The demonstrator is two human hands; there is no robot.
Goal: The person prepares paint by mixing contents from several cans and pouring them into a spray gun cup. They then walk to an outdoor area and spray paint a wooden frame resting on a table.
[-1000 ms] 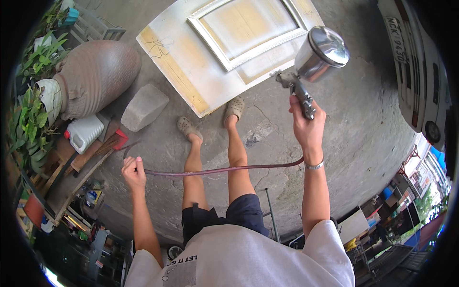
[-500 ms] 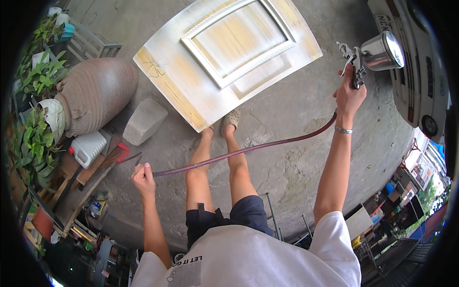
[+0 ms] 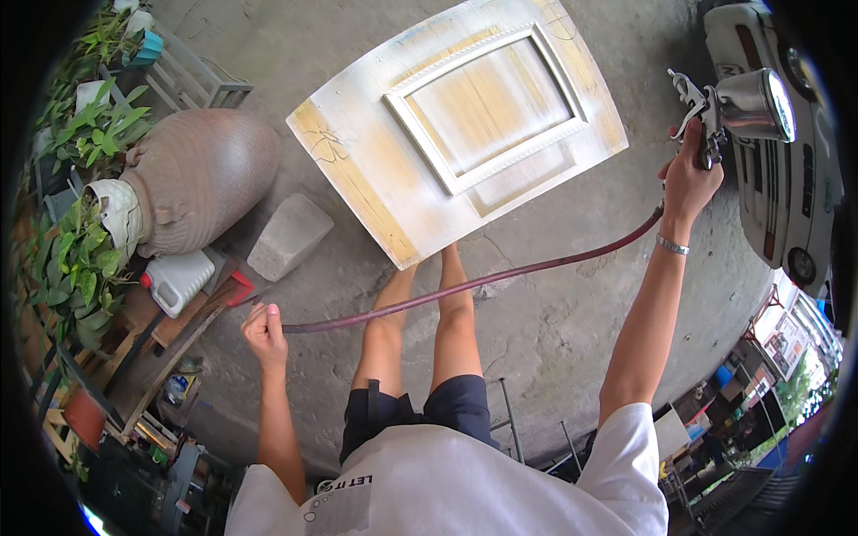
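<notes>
My right hand (image 3: pixel 690 183) is raised at the right, its fingers wrapped around the grip of a metal spray gun (image 3: pixel 709 116) with a shiny silver cup (image 3: pixel 751 105). From the gun's handle a dark red hose (image 3: pixel 465 288) sags across in front of my legs. Its other end runs into my left hand (image 3: pixel 264 336), which is closed around it at the left. Beyond the hose stands a tilted cabinet door or panel (image 3: pixel 349 170), streaked white over yellowish wood, with a raised moulded frame. The panel hides my feet. I see no spray mist.
A big brown clay jar (image 3: pixel 210 170) lies at the left beside a pale stone block (image 3: pixel 290 237). Near them are a white jug (image 3: pixel 181 281), planks and potted plants (image 3: pixel 98 134). A parked white vehicle (image 3: pixel 786 179) borders the right side, with cluttered shelves at lower right.
The panel and surroundings sit further right in view, and the panel now covers my feet. My right hand with the spray gun has shifted right; my left hand keeps its hold on the hose.
</notes>
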